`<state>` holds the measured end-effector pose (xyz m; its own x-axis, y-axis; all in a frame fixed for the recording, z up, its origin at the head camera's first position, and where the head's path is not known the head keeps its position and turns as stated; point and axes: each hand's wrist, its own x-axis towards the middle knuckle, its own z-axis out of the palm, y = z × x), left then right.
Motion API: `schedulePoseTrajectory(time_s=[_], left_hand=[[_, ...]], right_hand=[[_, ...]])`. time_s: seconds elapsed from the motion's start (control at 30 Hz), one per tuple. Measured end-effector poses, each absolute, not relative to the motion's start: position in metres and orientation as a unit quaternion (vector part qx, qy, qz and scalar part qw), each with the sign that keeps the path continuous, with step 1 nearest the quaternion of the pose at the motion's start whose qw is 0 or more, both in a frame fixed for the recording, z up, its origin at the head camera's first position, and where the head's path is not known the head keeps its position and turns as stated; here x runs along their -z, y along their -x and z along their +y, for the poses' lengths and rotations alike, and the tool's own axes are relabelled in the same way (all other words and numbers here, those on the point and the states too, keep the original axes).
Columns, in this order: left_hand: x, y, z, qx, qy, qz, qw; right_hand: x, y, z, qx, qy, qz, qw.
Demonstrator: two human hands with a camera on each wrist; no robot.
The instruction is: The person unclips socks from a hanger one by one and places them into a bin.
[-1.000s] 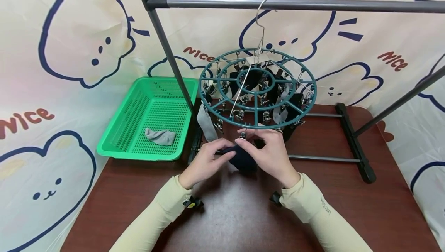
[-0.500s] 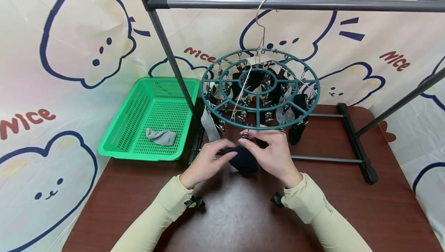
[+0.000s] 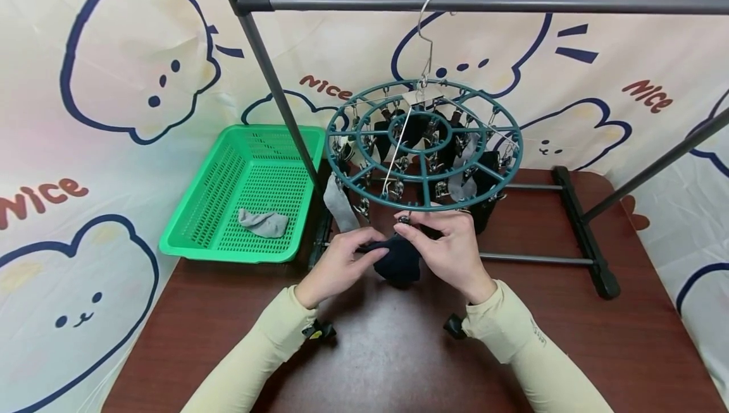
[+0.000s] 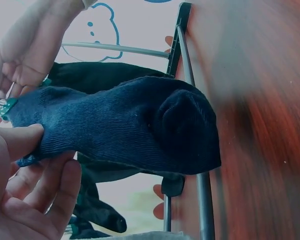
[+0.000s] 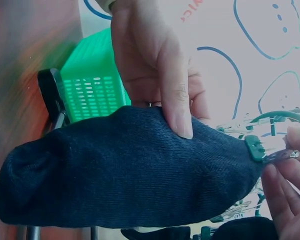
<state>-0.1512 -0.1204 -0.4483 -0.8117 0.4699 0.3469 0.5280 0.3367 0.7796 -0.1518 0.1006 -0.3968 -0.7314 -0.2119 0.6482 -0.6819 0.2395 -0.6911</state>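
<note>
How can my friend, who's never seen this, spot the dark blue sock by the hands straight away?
Find the big round hanger under the grey metal bar. Just below its near edge, look for the dark blue sock. It's the one pinched in the left hand's grip, in front of the other dark socks hanging farther back.

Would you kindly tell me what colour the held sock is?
The sock is dark blue, clearest in the left wrist view.
</note>
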Motion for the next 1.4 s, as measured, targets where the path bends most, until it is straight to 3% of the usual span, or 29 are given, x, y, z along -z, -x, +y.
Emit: schedulePoseTrajectory(time_s=[0.4, 0.87, 1.4], left_hand=[[0.446, 0.147, -0.126, 0.46, 0.31, -0.832, 0.018], [0.421, 0.138, -0.15, 0.406, 0.353, -0.842, 0.036], [0.378, 0.151, -0.217, 0.401, 0.297, -0.853, 0.154]], right_hand=[[0.396, 0.151, 0.105, -0.568, -0.308, -0.735, 0.203], [0.394, 0.149, 0.113, -0.572, -0.229, -0.767, 0.177], [0.396, 0.148, 0.121, -0.556, -0.195, -0.79, 0.168]])
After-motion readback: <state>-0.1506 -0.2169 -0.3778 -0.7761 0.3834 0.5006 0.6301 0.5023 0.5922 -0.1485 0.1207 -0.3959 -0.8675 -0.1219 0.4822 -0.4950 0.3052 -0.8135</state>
